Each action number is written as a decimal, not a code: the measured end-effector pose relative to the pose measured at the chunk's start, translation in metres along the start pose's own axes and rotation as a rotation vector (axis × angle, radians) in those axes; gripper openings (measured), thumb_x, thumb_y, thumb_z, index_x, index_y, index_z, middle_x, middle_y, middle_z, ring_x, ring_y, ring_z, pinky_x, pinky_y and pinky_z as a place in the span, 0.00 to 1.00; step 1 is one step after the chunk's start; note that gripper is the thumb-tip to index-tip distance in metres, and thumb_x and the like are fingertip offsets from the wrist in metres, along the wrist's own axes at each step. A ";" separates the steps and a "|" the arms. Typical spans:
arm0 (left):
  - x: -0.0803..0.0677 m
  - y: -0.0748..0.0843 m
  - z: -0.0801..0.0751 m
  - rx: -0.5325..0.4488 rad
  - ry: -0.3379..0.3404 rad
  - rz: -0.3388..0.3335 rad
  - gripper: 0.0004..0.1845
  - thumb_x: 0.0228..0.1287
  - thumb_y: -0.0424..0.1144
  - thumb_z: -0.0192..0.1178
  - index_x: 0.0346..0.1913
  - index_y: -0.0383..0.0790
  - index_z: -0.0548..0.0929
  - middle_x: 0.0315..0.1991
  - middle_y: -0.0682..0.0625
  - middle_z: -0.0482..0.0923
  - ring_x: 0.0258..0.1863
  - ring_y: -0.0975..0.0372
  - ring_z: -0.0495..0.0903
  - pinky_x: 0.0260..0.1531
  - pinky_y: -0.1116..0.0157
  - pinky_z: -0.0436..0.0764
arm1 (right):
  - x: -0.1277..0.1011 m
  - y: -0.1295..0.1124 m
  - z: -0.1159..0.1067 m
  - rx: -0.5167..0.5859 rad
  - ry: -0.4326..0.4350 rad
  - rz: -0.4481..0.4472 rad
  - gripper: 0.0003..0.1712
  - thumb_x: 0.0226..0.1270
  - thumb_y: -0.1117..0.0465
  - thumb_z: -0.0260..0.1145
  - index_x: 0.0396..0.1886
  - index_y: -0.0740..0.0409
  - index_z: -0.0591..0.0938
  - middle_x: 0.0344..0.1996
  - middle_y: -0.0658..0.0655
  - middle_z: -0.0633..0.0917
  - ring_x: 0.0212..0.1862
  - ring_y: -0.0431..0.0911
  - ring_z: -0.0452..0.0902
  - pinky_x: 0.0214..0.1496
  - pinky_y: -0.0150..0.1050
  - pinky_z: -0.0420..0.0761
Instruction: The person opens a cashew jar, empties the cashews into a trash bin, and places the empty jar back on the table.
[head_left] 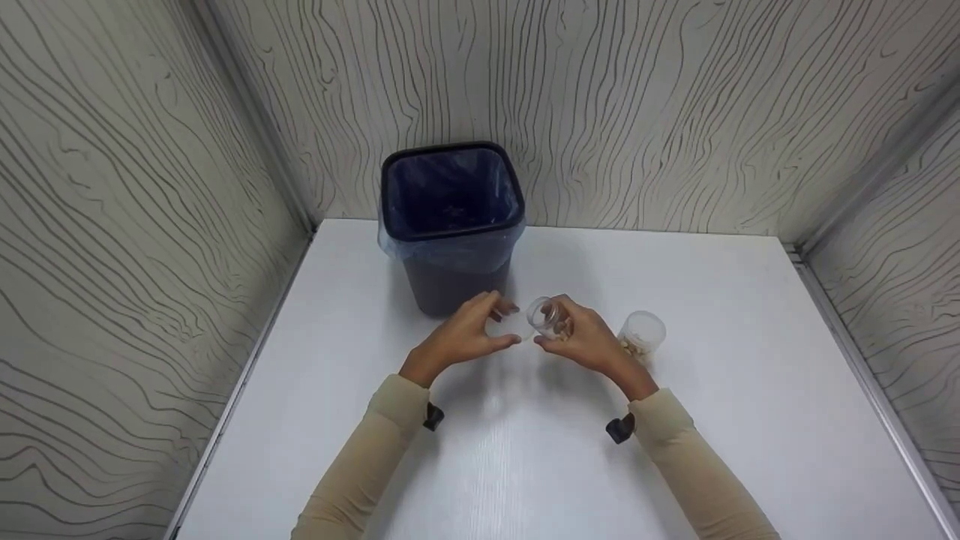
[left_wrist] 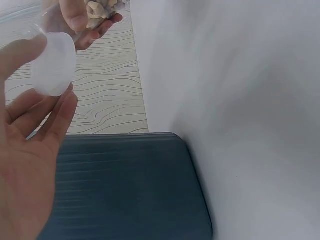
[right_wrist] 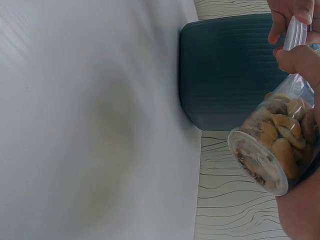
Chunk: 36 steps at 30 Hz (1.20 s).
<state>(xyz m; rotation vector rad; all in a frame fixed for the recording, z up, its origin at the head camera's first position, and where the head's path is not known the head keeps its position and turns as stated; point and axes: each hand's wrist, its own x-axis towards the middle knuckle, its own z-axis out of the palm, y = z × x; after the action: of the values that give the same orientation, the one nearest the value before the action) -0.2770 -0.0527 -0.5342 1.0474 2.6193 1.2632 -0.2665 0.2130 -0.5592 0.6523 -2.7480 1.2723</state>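
Hands point(head_left: 469, 334) raised, meeting at jar point(head_left: 547, 316)

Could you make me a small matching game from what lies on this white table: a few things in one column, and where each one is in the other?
Things:
1. lid
2. jar of shells
3. second jar
4. bin

Places:
a. stands on the table, beside the right hand
b. at the back, against the wall, lined with a bag
c. held tilted in the right hand
d. pinched by the left hand

Pairs: 1-d, 2-c, 3-a, 4-b
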 end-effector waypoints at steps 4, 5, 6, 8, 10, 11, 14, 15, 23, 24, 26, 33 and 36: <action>-0.001 -0.001 0.002 0.006 0.001 -0.015 0.25 0.68 0.44 0.75 0.61 0.35 0.80 0.57 0.37 0.83 0.57 0.50 0.84 0.61 0.55 0.86 | 0.000 0.000 -0.002 -0.016 0.002 0.010 0.29 0.62 0.54 0.82 0.60 0.50 0.80 0.53 0.60 0.90 0.52 0.50 0.85 0.54 0.52 0.85; -0.001 -0.002 0.002 -0.001 0.001 -0.013 0.25 0.68 0.43 0.75 0.61 0.34 0.80 0.57 0.36 0.83 0.57 0.49 0.84 0.61 0.55 0.86 | 0.000 0.000 -0.002 -0.016 0.002 0.009 0.29 0.62 0.54 0.82 0.60 0.51 0.80 0.53 0.60 0.90 0.52 0.50 0.85 0.55 0.53 0.86; -0.001 -0.002 0.003 -0.001 0.003 -0.010 0.25 0.68 0.43 0.75 0.61 0.34 0.80 0.57 0.36 0.83 0.57 0.49 0.84 0.61 0.55 0.86 | 0.000 0.000 -0.003 -0.017 0.001 0.009 0.29 0.62 0.54 0.82 0.60 0.51 0.80 0.54 0.61 0.90 0.52 0.50 0.86 0.55 0.53 0.86; -0.001 -0.003 0.003 -0.003 0.001 -0.005 0.25 0.68 0.42 0.75 0.61 0.33 0.80 0.57 0.35 0.82 0.58 0.48 0.84 0.61 0.55 0.86 | 0.001 -0.001 -0.004 -0.012 -0.003 0.012 0.29 0.63 0.54 0.81 0.60 0.51 0.80 0.53 0.61 0.89 0.51 0.50 0.85 0.54 0.53 0.85; -0.002 -0.004 0.005 -0.005 -0.002 -0.005 0.25 0.68 0.41 0.75 0.61 0.33 0.79 0.58 0.36 0.82 0.58 0.48 0.83 0.62 0.55 0.86 | 0.001 -0.001 -0.005 -0.007 -0.006 0.012 0.29 0.63 0.54 0.81 0.60 0.52 0.80 0.53 0.62 0.89 0.50 0.50 0.85 0.54 0.52 0.85; -0.003 -0.004 0.005 -0.004 -0.004 -0.008 0.26 0.68 0.41 0.75 0.62 0.34 0.79 0.58 0.36 0.82 0.58 0.48 0.83 0.62 0.55 0.85 | 0.001 -0.001 -0.006 -0.005 -0.007 0.011 0.29 0.63 0.54 0.81 0.61 0.52 0.80 0.53 0.62 0.89 0.50 0.50 0.84 0.53 0.52 0.85; -0.004 -0.004 0.007 -0.002 -0.006 -0.024 0.27 0.68 0.40 0.75 0.64 0.36 0.79 0.59 0.39 0.81 0.59 0.50 0.83 0.63 0.55 0.85 | 0.001 -0.002 -0.008 -0.019 -0.003 0.006 0.29 0.63 0.54 0.81 0.60 0.51 0.80 0.52 0.58 0.90 0.49 0.48 0.84 0.52 0.49 0.85; -0.005 -0.004 0.007 -0.002 -0.007 -0.028 0.26 0.68 0.40 0.74 0.65 0.37 0.78 0.59 0.40 0.81 0.59 0.51 0.83 0.63 0.55 0.85 | 0.001 -0.002 -0.008 -0.020 -0.001 0.002 0.28 0.63 0.54 0.81 0.60 0.51 0.80 0.52 0.58 0.90 0.48 0.48 0.84 0.51 0.49 0.85; -0.006 -0.009 0.011 -0.016 -0.020 -0.013 0.29 0.68 0.38 0.73 0.69 0.36 0.77 0.60 0.39 0.79 0.59 0.51 0.82 0.64 0.49 0.84 | 0.002 -0.006 -0.016 -0.023 0.010 0.012 0.30 0.63 0.54 0.81 0.61 0.50 0.79 0.55 0.60 0.89 0.54 0.52 0.86 0.57 0.56 0.87; -0.006 -0.010 0.011 -0.010 -0.022 -0.008 0.30 0.68 0.38 0.72 0.70 0.35 0.77 0.60 0.39 0.78 0.58 0.51 0.82 0.63 0.49 0.84 | 0.002 -0.006 -0.016 -0.022 0.008 0.018 0.30 0.63 0.54 0.81 0.62 0.49 0.79 0.55 0.60 0.89 0.54 0.52 0.86 0.58 0.56 0.87; -0.006 -0.011 0.011 0.006 -0.023 0.004 0.31 0.68 0.38 0.72 0.72 0.35 0.76 0.61 0.40 0.77 0.58 0.53 0.81 0.63 0.49 0.84 | 0.003 -0.006 -0.018 -0.018 0.004 0.029 0.30 0.63 0.53 0.81 0.62 0.49 0.79 0.56 0.59 0.89 0.56 0.52 0.86 0.59 0.57 0.87; -0.007 -0.011 0.014 0.050 -0.017 0.007 0.30 0.69 0.40 0.71 0.70 0.34 0.79 0.61 0.43 0.74 0.54 0.53 0.81 0.59 0.51 0.85 | 0.003 -0.005 -0.021 0.024 -0.013 0.076 0.30 0.64 0.50 0.81 0.63 0.46 0.79 0.54 0.52 0.88 0.54 0.48 0.85 0.58 0.53 0.86; -0.007 -0.012 0.014 0.073 -0.001 0.015 0.27 0.68 0.42 0.72 0.67 0.37 0.81 0.59 0.44 0.74 0.53 0.52 0.81 0.57 0.54 0.85 | 0.002 -0.006 -0.023 0.046 -0.021 0.096 0.32 0.63 0.50 0.81 0.64 0.47 0.79 0.56 0.55 0.88 0.55 0.49 0.84 0.59 0.54 0.86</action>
<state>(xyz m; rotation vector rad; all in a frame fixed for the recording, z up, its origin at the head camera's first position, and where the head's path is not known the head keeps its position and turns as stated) -0.2735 -0.0523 -0.5538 1.0799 2.6807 1.1785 -0.2692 0.2258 -0.5392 0.5455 -2.8060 1.3591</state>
